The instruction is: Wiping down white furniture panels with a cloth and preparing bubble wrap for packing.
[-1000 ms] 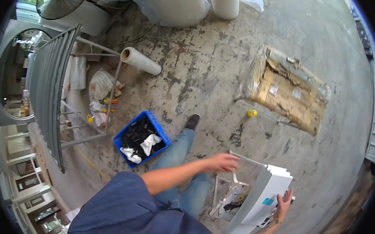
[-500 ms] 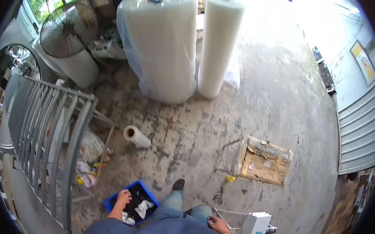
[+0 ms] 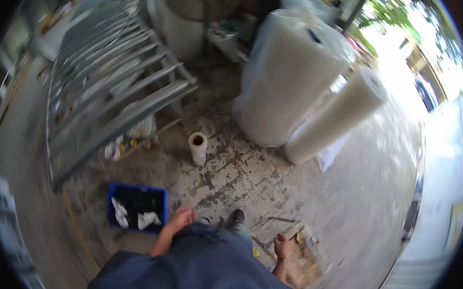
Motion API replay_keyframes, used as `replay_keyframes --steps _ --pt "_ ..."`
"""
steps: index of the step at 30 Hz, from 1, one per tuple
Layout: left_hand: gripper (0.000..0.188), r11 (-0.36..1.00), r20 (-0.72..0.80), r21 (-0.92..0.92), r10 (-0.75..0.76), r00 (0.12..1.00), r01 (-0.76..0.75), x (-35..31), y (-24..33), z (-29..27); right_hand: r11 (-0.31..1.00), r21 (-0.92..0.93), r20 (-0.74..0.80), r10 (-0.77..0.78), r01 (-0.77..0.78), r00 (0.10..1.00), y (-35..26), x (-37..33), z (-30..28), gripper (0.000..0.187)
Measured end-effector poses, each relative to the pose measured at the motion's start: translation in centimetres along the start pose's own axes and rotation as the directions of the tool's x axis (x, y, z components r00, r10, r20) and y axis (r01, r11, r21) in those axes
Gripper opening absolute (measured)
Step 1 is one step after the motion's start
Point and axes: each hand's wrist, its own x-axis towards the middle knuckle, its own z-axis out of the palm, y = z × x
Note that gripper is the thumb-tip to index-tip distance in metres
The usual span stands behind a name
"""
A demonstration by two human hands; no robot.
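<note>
My left hand (image 3: pixel 183 218) hangs in front of my body, right of a blue bin (image 3: pixel 164 206) on the floor and apart from it. Motion blurs its fingers; I see nothing held. In the bin lie black items (image 3: pixel 142 198) of a kind I cannot make out and crumpled white pieces (image 3: pixel 147 220). My right hand (image 3: pixel 282 246) is out to the right, above a worn, flattened cardboard piece (image 3: pixel 309 260). Its fingers are loosely bent and somewhat apart, with nothing visible in them. A small white roll with a hollow core (image 3: pixel 198 150) stands ahead on the floor.
A grey metal rack with slats (image 3: pixel 123 95) stands at the left. Two tall white rolls, one thick (image 3: pixel 291 79) and one thin (image 3: pixel 339 116), rise ahead to the right. A dark fan (image 3: pixel 203 0) is at the back. Yellow line (image 3: pixel 80 230) on the floor, left.
My left hand has come out of the blue bin. My view has turned left and my body now looks upright; the rack and rolls appear farther right. My right hand has left my thigh.
</note>
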Motion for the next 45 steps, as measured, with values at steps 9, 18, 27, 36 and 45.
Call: replay_keyframes --steps 9,18,27,36,45 --pt "0.024 0.824 -0.412 -0.390 0.243 0.878 -0.411 -0.9 3.6 6.7 0.910 0.027 0.453 -0.379 0.413 0.807 -10.8 9.1 -1.0 0.035" --pt "0.017 0.701 -0.343 -0.645 0.090 0.935 -0.304 1.3 2.1 -0.5 0.667 0.005 0.024 -0.745 0.745 0.667 -30.9 24.9 -9.2 0.022" --pt "0.027 0.833 -0.529 -0.348 0.205 0.824 -0.430 -0.8 16.3 -0.8 0.564 -0.355 -0.255 -0.825 0.745 0.504 -52.8 30.7 -30.0 0.024" --pt "0.020 0.936 -0.417 -0.076 0.283 0.864 -0.344 4.9 11.4 3.2 0.586 -0.353 -0.383 -0.802 0.730 0.458 -62.3 47.5 -35.5 0.043" --pt "0.030 0.964 -0.370 -0.247 0.004 0.929 -0.103 14.6 16.2 15.7 0.613 -0.543 -0.284 -0.778 0.575 0.561 -66.4 53.1 -27.2 0.051"
